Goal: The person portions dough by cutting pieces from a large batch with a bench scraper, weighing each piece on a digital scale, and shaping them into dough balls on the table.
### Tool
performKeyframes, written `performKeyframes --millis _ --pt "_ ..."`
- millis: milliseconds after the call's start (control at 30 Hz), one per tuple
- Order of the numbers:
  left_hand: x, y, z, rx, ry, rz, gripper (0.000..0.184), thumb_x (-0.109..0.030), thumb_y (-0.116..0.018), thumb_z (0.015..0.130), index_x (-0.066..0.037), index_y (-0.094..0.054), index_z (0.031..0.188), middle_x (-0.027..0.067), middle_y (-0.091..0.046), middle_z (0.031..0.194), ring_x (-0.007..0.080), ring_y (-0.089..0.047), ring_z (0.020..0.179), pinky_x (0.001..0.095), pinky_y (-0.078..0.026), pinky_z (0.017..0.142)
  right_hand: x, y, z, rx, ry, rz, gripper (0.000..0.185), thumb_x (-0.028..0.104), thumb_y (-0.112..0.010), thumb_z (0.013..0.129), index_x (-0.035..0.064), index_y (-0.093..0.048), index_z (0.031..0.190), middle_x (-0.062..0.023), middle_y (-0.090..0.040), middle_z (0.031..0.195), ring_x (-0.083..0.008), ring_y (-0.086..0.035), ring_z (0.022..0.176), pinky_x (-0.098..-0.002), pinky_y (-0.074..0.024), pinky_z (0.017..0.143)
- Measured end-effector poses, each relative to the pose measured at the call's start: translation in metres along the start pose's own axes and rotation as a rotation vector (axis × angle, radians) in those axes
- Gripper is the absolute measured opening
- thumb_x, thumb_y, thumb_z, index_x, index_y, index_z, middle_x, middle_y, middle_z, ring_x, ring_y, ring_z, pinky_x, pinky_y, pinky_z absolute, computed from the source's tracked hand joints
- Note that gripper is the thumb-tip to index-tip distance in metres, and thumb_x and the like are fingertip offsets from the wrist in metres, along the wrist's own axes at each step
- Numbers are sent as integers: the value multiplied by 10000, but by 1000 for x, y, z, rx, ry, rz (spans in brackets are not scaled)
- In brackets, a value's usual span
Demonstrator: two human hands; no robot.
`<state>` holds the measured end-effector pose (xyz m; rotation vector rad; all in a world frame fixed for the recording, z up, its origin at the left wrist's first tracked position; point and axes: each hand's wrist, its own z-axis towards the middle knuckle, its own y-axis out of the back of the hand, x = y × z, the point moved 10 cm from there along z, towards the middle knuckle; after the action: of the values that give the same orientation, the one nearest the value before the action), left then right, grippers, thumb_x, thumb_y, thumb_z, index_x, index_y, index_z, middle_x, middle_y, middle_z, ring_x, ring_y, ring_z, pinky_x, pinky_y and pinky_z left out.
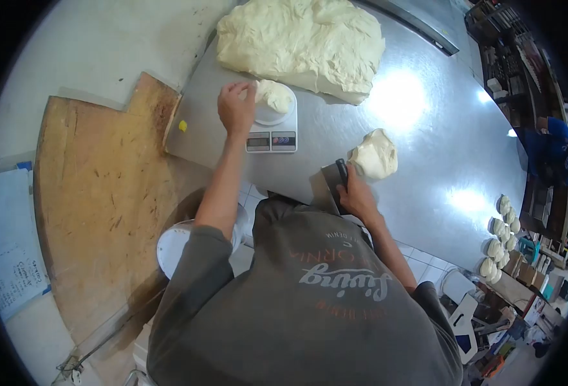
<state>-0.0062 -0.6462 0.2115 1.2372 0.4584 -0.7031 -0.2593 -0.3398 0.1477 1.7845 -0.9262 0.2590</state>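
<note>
A white digital kitchen scale (272, 143) lies on the metal table, with a pale dough piece (275, 98) on its round platform. My left hand (237, 108) is at the left edge of that piece, fingers curled and closed against the dough. My right hand (359, 194) grips the black handle of a dough scraper (325, 188), whose wide blade hangs by the table's near edge. Just beyond the right hand rests a loose lump of dough (375, 154). A large mass of dough (303, 45) covers the far part of the table behind the scale.
Several dough balls (499, 244) stand in rows at the right end of the metal table (438, 186). A wooden board (97, 199) is at left, and a white bucket (174, 248) is below the near edge. A person in blue (557, 145) is at far right by shelves.
</note>
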Motion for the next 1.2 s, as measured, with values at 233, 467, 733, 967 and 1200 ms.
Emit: performKeyframes --millis 233,467,733,967,1200 --pt "112 -64 22 256 688 -920 497 -320 -807 963 -81 -653 1371 3 -673 1134 164 -671 1030 308 -527 881 4 62 -8 -390 221 319 537 174 -741 964 1 -539 1430 -282 -739 1101 -410 -745 1023 -495 -565 896" --pt "133 0 -25 126 779 -1098 366 -306 -694 1053 -91 -663 1348 3 -662 1150 134 -647 1067 280 -489 951 -98 109 3 -712 -239 58 628 207 -764 970 -17 -520 1503 -195 -662 1172 -303 -660 1044 -441 -553 916" --pt "167 4 -105 -31 620 -820 324 -246 -654 1089 -50 -618 1345 34 -633 1081 117 -618 976 241 -508 826 -25 72 -55 -1026 -168 145 358 25 -676 984 -13 -630 1336 -166 -636 1163 -258 -670 1025 -374 -571 852" --pt "60 29 20 130 245 -836 364 -210 -674 1082 -12 -595 1377 83 -640 1228 133 -639 1056 304 -539 939 82 -33 -11 -506 156 443 265 -88 -647 965 30 -699 1197 -99 -663 1039 -163 -718 756 -284 -563 670" --pt "-68 21 95 309 -150 -743 369 -257 -750 1030 -36 -675 1317 90 -716 1220 216 -692 1110 335 -538 1001 63 1 -24 -607 16 386 201 -49 -637 1011 26 -713 1181 -100 -673 1058 -163 -719 743 -295 -566 664"
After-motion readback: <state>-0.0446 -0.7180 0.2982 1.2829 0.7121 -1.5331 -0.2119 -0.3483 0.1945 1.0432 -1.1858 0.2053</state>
